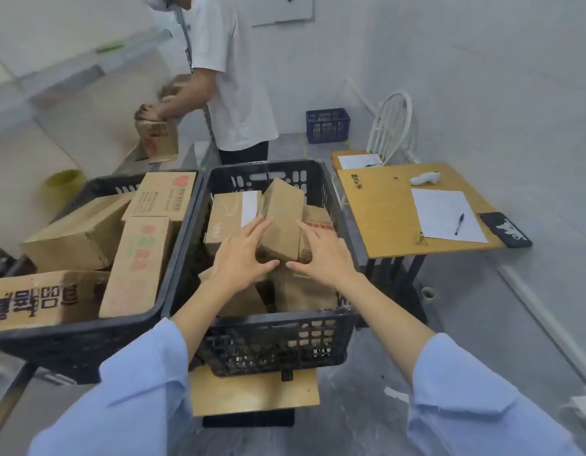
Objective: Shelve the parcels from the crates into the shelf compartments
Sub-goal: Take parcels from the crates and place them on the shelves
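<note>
A worker's left hand (242, 255) and right hand (322, 255), fingers straight and gripping nothing, flank a small parcel (281, 215) atop the pile in the right crate (271, 337). The parcel's long axis points away from the worker, and both hands are about equally near.

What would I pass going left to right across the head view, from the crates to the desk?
First the left crate → right crate → paper → phone.

One head-worn view looks steeply down, close over the black crate (285, 340).
</note>
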A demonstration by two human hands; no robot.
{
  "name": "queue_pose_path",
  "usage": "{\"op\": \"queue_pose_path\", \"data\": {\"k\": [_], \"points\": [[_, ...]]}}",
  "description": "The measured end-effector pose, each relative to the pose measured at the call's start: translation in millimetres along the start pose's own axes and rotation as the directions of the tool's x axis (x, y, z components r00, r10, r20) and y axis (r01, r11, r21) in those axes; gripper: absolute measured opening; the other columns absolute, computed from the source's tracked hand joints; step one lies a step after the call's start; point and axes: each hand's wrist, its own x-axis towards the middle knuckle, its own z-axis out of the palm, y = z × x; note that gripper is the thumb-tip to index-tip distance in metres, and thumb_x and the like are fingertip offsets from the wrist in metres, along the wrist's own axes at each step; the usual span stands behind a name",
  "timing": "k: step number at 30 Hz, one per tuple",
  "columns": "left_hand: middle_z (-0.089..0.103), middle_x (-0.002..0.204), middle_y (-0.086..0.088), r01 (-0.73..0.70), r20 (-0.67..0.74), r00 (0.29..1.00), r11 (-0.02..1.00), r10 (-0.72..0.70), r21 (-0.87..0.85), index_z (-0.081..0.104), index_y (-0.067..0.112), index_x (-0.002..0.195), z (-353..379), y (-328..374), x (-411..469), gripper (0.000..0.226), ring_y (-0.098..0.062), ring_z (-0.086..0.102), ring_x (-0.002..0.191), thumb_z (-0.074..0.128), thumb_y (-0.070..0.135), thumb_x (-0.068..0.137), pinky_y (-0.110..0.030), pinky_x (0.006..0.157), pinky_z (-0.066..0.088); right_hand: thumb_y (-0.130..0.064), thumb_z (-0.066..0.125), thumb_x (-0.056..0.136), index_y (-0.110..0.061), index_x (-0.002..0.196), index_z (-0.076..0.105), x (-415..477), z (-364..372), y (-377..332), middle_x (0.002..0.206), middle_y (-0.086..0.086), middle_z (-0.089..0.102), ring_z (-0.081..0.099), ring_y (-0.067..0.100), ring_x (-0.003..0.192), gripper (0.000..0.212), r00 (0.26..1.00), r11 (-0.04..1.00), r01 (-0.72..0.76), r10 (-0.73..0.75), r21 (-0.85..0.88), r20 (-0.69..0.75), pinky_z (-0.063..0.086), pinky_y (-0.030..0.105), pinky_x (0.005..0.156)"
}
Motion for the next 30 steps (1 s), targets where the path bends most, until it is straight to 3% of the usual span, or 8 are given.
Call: {"op": "queue_pose_path", "data": {"k": [4, 11, 17, 23, 27, 30], "points": [[0.024, 0.160, 0.011, 0.007, 0.070, 0.998, 0.995, 0.000, -0.097, 0.027, 0.035, 0.151, 10, -12, 8, 0.088, -0.018, 0.039, 0.137, 0.075, 0.048, 0.079, -0.045, 0.104, 0.047, -0.062, 0.066, 0.083, -0.032, 0.155, 0.015, 7, 6, 3, 0.159, -0.003, 0.028, 0.025, 0.022, 0.146, 0.093, 1.000, 1.000, -0.009, 0.009, -0.006, 0.024, 0.017, 0.052, 0.118], [0.035, 0.154, 0.006, -0.017, -0.034, 0.999, 0.966, 0.008, -0.258, 0.038, 0.028, 0.144, 14, -30, 13, 0.078, -0.016, 0.043, 0.132, 0.079, 0.034, 0.078, -0.040, 0.105, 0.043, -0.064, 0.067, 0.079, -0.028, 0.154, 0.020, 23, 15, 4, 0.156, -0.001, 0.034, 0.029, 0.022, 0.144, 0.096, 1.000, 1.000, -0.003, 0.003, -0.009, -0.029, 0.019, 0.054, 0.118], [0.045, 0.142, 0.006, 0.023, -0.041, 0.998, 0.887, -0.047, -0.462, 0.040, 0.028, 0.136, 11, -45, 13, 0.073, -0.009, 0.043, 0.122, 0.082, 0.029, 0.076, -0.029, 0.097, 0.043, -0.070, 0.066, 0.076, -0.023, 0.156, 0.016, 36, 22, -12, 0.158, -0.001, 0.033, 0.026, 0.021, 0.146, 0.105, 1.000, 0.999, -0.029, 0.029, 0.040, 0.001, 0.010, 0.057, 0.120], [0.043, 0.145, 0.004, 0.016, -0.022, 0.999, 0.854, -0.032, -0.520, 0.043, 0.026, 0.134, 8, -51, 15, 0.069, -0.010, 0.044, 0.123, 0.081, 0.030, 0.077, -0.023, 0.094, 0.041, -0.074, 0.063, 0.074, -0.029, 0.154, 0.020, 39, 30, -20, 0.151, -0.005, 0.043, 0.036, 0.019, 0.140, 0.101, 0.999, 0.985, -0.040, 0.043, 0.165, -0.015, 0.022, 0.061, 0.116], [0.042, 0.147, 0.005, 0.015, -0.019, 0.999, 0.839, -0.030, -0.544, 0.044, 0.026, 0.133, 8, -52, 12, 0.066, -0.010, 0.043, 0.124, 0.080, 0.031, 0.078, -0.015, 0.088, 0.041, -0.060, 0.074, 0.075, -0.026, 0.153, 0.025, 33, 27, -22, 0.150, -0.003, 0.044, 0.040, 0.018, 0.137, 0.098, 0.999, 0.971, -0.019, 0.028, 0.238, -0.031, 0.033, 0.053, 0.113], [0.041, 0.148, 0.005, 0.015, -0.021, 0.999, 0.815, -0.033, -0.579, 0.045, 0.028, 0.134, 4, -47, 9, 0.065, -0.010, 0.044, 0.124, 0.080, 0.031, 0.078, -0.023, 0.091, 0.048, -0.048, 0.079, 0.076, -0.024, 0.153, 0.025, 27, 21, -24, 0.152, -0.003, 0.040, 0.039, 0.016, 0.137, 0.097, 0.999, 0.942, -0.016, 0.029, 0.335, -0.035, 0.036, 0.045, 0.113]]}}
